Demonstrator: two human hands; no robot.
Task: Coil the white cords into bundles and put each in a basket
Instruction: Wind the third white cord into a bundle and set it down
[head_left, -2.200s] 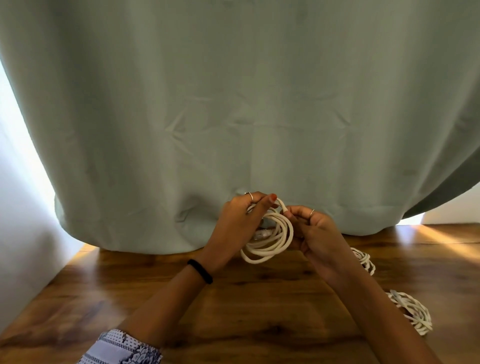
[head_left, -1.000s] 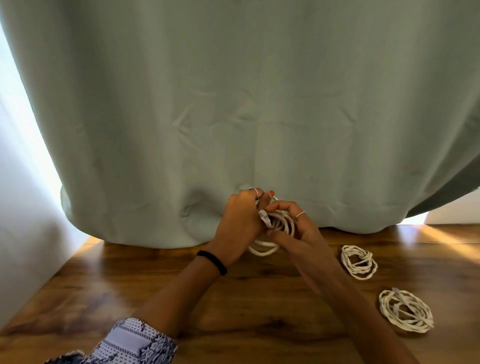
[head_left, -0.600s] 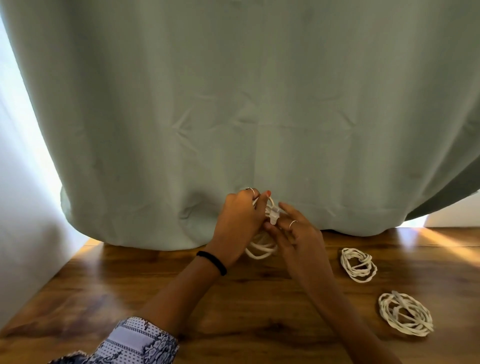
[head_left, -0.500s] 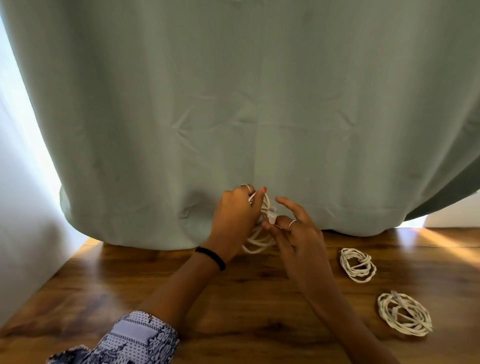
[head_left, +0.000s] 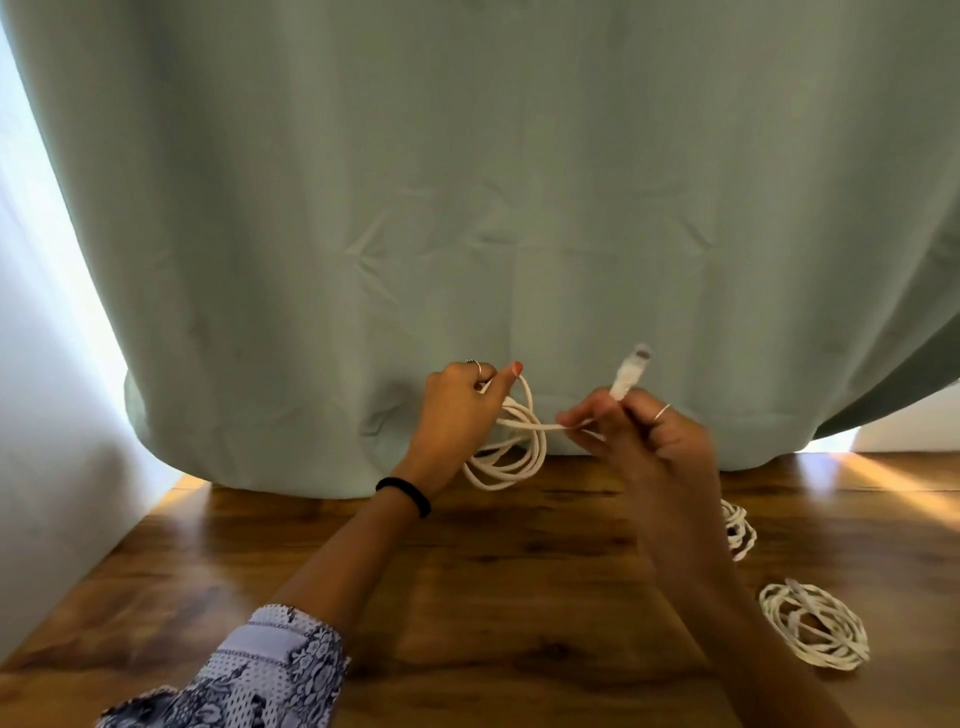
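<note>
My left hand (head_left: 457, 410) grips a coil of white cord (head_left: 511, 449) held just above the wooden table (head_left: 519, 597), in front of the curtain. My right hand (head_left: 639, 441) pinches the free end of that same cord, with its white plug (head_left: 629, 371) sticking up above my fingers. A short stretch of cord runs taut between the two hands. Two finished white bundles lie on the table at the right: a small one (head_left: 737, 530) partly hidden by my right forearm, and a larger one (head_left: 813, 623) nearer to me. No basket is in view.
A pale green curtain (head_left: 493, 208) hangs down to the back of the table and fills the upper view. A white wall (head_left: 47, 467) borders the table on the left. Bright light falls on the table's far right corner.
My right hand has pulled the plug end out of the coil, up and to the right, away from my left hand. The coil hangs looser. The small bundle is now partly covered by my forearm.
</note>
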